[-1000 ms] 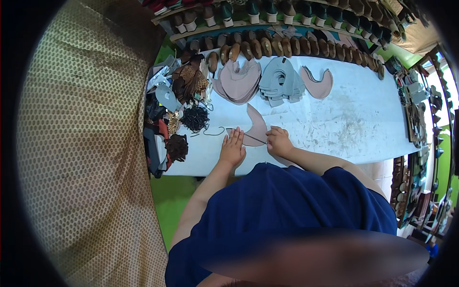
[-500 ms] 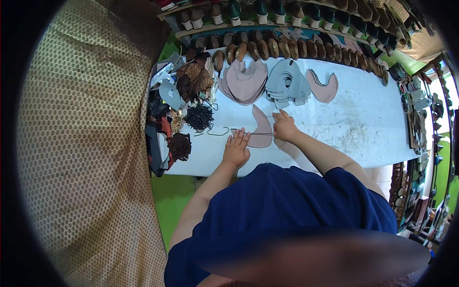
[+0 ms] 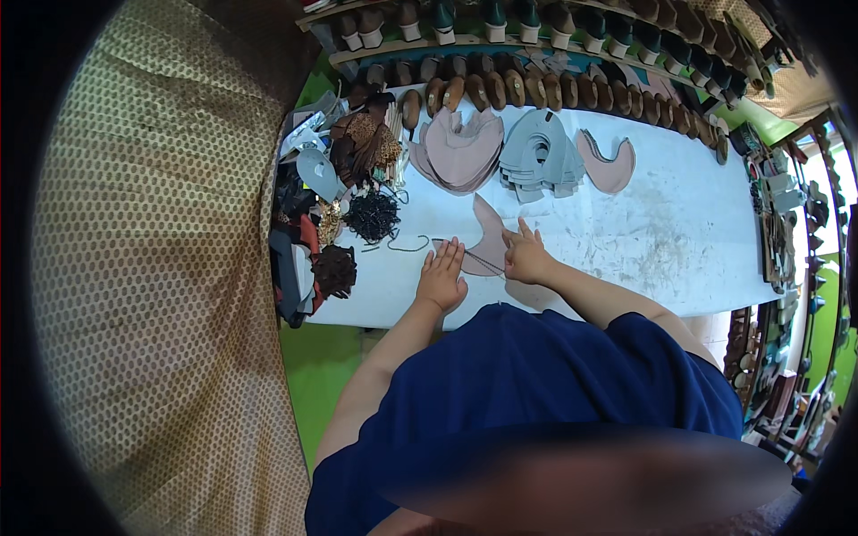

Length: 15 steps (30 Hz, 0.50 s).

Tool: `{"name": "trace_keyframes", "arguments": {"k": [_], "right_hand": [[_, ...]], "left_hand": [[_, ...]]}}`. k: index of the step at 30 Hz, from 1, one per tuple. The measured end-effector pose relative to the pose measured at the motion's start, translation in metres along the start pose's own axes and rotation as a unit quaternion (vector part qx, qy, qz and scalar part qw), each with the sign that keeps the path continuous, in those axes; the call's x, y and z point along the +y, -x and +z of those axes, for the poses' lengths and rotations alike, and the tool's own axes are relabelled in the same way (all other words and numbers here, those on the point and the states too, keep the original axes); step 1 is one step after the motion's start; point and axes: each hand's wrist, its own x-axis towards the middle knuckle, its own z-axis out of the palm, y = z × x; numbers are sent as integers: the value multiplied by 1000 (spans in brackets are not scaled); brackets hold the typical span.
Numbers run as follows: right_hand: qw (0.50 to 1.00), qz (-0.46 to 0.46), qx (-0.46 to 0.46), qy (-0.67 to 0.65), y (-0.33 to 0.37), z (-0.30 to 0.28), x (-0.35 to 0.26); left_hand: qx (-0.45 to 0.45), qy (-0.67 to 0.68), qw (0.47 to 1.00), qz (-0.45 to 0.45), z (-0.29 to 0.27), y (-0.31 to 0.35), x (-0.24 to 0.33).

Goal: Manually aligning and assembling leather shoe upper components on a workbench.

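A curved pale pink shoe-upper piece [image 3: 488, 229] lies flat on the white-covered table in front of me. My left hand [image 3: 441, 275] rests palm down over its left side, fingers stretched out, on top of a thin dark cord [image 3: 483, 262]. From under those fingers the cord runs doubled and slanting across the piece to my right hand [image 3: 527, 256]. That hand is on the piece's right edge, some fingers pointing forward, with the cord apparently pinched near the thumb; the exact grip is hidden. A loose cord tail [image 3: 409, 246] curls leftward.
A tangled pile of black cords [image 3: 372, 217] and brown leather scraps [image 3: 365, 147] lie at the left. Behind are stacked pink pieces [image 3: 461, 152], grey pieces [image 3: 540, 159] and a pink U-shaped piece [image 3: 609, 168]. Brown shoe lasts [image 3: 569, 91] line the back edge, below shelves of heeled shoes [image 3: 494, 22].
My right hand has moved slightly nearer to me, and the doubled cord has swung from nearly level to a downward slant. My left hand has stayed in place.
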Motion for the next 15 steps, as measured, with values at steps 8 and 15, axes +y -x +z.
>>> {"name": "trace_keyframes", "arguments": {"k": [8, 15], "right_hand": [[995, -4, 34, 90, -6, 1, 9], [992, 10, 65, 108, -22, -9, 19]], "left_hand": [[-4, -4, 1000, 2, -1, 0, 1], [-7, -17, 1000, 0, 0, 1, 3]]}}
